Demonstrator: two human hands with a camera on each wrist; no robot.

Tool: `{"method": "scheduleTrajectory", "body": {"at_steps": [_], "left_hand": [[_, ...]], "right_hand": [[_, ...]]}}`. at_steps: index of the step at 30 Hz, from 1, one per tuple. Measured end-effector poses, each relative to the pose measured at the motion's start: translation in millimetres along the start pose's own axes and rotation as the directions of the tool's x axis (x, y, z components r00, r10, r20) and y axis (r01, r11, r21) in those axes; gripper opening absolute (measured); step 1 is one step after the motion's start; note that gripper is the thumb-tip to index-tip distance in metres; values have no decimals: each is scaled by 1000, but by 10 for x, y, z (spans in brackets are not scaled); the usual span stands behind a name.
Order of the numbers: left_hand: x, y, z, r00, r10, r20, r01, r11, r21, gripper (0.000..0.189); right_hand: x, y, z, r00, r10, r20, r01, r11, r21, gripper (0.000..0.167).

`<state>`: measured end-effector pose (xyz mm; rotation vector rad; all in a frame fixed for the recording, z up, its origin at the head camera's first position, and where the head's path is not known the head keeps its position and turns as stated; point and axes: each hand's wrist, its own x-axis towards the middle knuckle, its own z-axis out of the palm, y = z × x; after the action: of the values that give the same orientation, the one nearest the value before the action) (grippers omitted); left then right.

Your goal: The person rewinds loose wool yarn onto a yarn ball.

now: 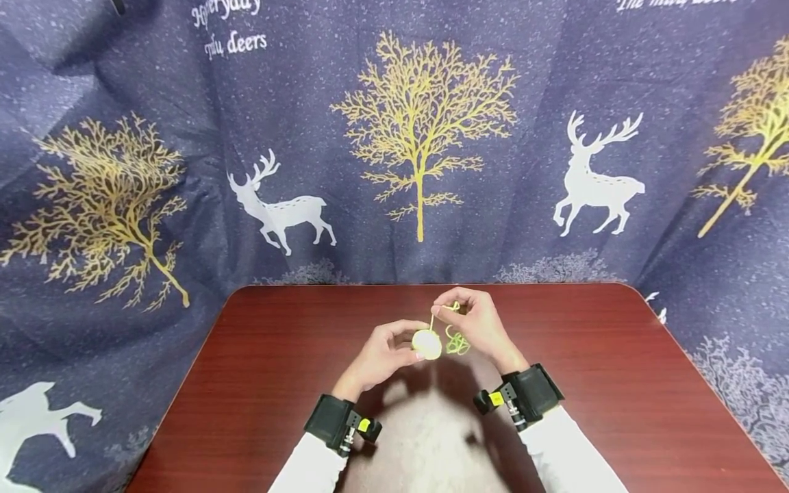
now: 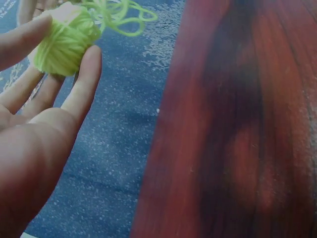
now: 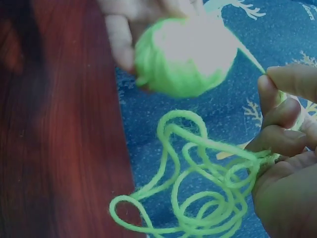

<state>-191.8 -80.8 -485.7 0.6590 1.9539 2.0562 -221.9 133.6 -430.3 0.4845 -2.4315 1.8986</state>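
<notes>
A small ball of yellow-green yarn (image 1: 427,344) is gripped between the thumb and fingers of my left hand (image 1: 383,351), above the table. In the left wrist view the wound strands of the yarn ball (image 2: 67,42) show between the fingers. My right hand (image 1: 477,322), just right of the ball and a little higher, pinches a strand (image 3: 251,58) between thumb and forefinger; it runs taut to the ball. Loose loops of the same yarn (image 3: 213,183) hang from the curled lower fingers of that hand, tangled below it.
The red-brown wooden table (image 1: 259,383) lies beneath both hands, with a bright patch of light near its front. Behind its far edge hangs a dark blue cloth (image 1: 394,260) printed with trees and white deer. Each wrist wears a black strap (image 1: 329,419) with a small camera.
</notes>
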Motion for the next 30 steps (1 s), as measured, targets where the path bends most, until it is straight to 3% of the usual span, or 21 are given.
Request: {"method": "scheduleTrajectory", "body": {"at_steps": [6,11,15,23,27,30], "left_hand": [[0,40,3,993,115,37,-113,993,-47,50],[6,69,-4,977,210,20,-206,971,-124,52],[4,77,-7,969,247,-22,-247,951,-184,50],[4,179,17,968,210,-137,-236,947,-219,51],[4,203,27,968,148,-201,-197,948,-250,50],[13,190,30,958,118,-260,-185,950,-253,49]], "right_hand": [[26,87,21,1000,13,-4,-13,1000,4,15],[30,180,63,999,40,9,-41,998,52,13],[12,264,117,997,62,43,-66,991,113,13],[-86,409,204,986,143,85,-157,969,193,15],[-151,444,231,986,144,86,-157,973,170,12],[-195,452,242,989,120,87,-132,981,143,13]]}}
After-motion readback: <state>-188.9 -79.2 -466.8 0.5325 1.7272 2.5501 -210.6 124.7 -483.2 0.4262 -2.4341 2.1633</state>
